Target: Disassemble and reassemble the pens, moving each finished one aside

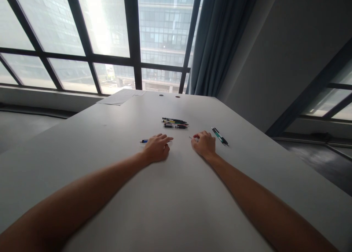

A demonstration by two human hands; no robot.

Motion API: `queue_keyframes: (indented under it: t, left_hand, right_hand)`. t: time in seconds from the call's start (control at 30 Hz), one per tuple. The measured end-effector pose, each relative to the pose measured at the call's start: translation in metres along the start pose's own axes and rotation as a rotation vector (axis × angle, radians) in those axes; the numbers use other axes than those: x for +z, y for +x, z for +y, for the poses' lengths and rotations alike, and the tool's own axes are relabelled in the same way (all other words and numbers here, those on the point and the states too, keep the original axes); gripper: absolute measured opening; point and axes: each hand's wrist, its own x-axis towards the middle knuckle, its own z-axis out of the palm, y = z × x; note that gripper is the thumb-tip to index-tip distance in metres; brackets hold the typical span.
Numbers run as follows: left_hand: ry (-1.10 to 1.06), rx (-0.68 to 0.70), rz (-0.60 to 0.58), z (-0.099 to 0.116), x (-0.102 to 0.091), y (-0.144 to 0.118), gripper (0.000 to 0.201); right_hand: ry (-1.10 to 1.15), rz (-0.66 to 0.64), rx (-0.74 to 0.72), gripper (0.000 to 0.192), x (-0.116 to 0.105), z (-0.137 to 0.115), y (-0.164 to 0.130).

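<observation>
Across the upper left of the frame, you have a dark-framed window (107,21), bright with daylight. Below it, at the far left edge of the white table (176,200), lies a sheet of paper (121,97). Left of centre, your left hand (157,148) lies low over a blue pen (143,141); the pen's blue end sticks out on the hand's left side. Your fingers point right, close together, with the thumb bent beneath; you cannot tell from this view whether they grip the pen.

At the middle of the frame, beyond both your hands, a group of pens (175,123) lies side by side, roughly level across the picture. Just right of centre, your right hand (203,143) is curled, its fingertips pinching a thin pale piece (190,137) that pokes out to the left. Behind, at upper centre-right, hangs a blue-grey curtain (217,39). Just right of your right hand, green and black pens (220,136) lie slanted on the tabletop. A grey wall (275,57) fills the upper right.
</observation>
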Motion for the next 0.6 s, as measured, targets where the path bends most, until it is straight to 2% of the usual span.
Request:
queue_keyframes:
  t: [0.1,0.23,0.3,0.5,0.6]
  left_hand:
    - [-0.011,0.045,-0.014,-0.001,0.001,0.001,0.049]
    - [-0.103,0.116,0.002,-0.003,0.004,0.001,0.055]
    - [-0.153,0.151,0.020,-0.004,0.006,0.000,0.056]
    - [-0.198,0.216,0.028,-0.001,0.003,0.000,0.049]
    - [-0.176,0.189,0.008,0.001,0.000,0.000,0.041]
  right_hand:
    - [0.093,0.008,-0.073,0.011,-0.008,-0.013,-0.003]
    - [0.311,-0.118,-0.373,0.014,-0.020,-0.041,-0.015]
    - [0.364,-0.155,-0.436,0.015,-0.023,-0.052,-0.022]
    - [0.399,-0.187,-0.449,0.012,-0.024,-0.059,-0.027]
    - [0.399,-0.168,-0.433,0.012,-0.023,-0.057,-0.025]
